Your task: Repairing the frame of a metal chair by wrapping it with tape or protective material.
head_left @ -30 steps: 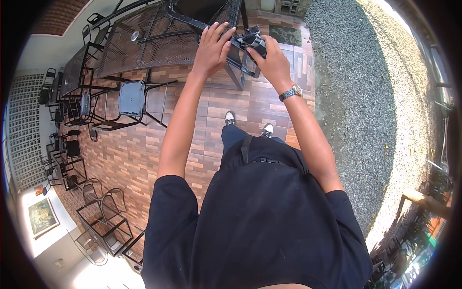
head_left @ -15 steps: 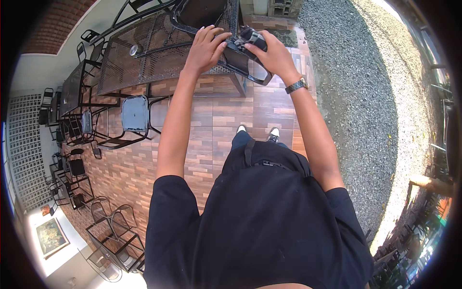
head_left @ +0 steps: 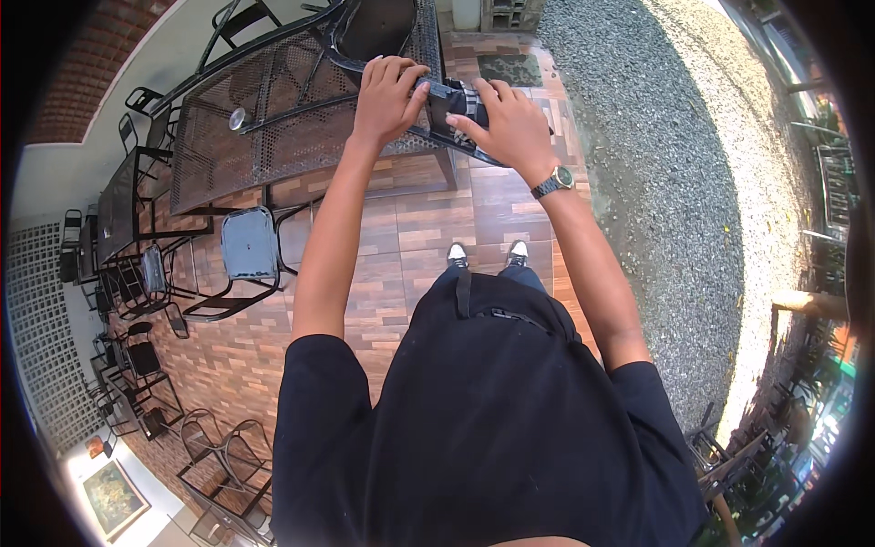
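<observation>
A black metal chair (head_left: pixel 375 29) is tipped on a dark perforated metal table (head_left: pixel 214 173), part of it reaching past the table's near right corner. My left hand (head_left: pixel 387 102) is closed over the near end of the chair's frame, thumb along a grey-worn bar (head_left: pixel 441 89). Against that same part, my right hand (head_left: pixel 510 128) presses a dark checked cloth (head_left: pixel 471 108), fingers bent over it and thumb pointing left. The hand and cloth hide much of the frame beneath. A dark watch sits on my right wrist.
A small round glass dish (head_left: pixel 238 119) stands on the table. A chair with a worn grey-blue seat (head_left: pixel 249 242) is at the near side. More black chairs and tables line the left. Wood-patterned tiles (head_left: pixel 365 301) meet gravel (head_left: pixel 674 228) at right.
My right hand has turned, its back now facing up, and moved slightly down with the cloth along the chair. My left hand keeps its hold. The view has shifted a little.
</observation>
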A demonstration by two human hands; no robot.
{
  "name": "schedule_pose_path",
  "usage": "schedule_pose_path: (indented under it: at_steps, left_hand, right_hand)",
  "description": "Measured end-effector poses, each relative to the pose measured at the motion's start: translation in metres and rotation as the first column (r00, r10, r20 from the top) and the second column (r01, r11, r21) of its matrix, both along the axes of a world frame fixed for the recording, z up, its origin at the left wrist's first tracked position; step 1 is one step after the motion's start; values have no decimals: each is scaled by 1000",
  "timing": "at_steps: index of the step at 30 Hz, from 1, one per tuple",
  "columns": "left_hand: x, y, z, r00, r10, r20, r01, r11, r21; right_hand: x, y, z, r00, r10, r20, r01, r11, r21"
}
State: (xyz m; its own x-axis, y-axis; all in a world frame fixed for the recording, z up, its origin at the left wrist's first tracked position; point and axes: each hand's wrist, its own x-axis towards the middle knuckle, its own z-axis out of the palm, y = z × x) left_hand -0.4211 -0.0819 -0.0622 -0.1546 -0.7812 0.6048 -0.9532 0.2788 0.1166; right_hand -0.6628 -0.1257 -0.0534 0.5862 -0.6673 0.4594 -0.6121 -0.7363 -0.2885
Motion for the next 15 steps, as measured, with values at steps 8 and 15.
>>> schedule_pose_path:
  at_steps: [8,15]
  left_hand:
    - [3,-8,-6,999,-48,-17,46,996,-78]
    - [1,-10,-14,996,-38,-81,28,991,-129]
  right_hand:
    - [10,2,-19,986,-118,121,139,973,-184]
    - [1,10,-21,969,-209,132,232,955,-185]
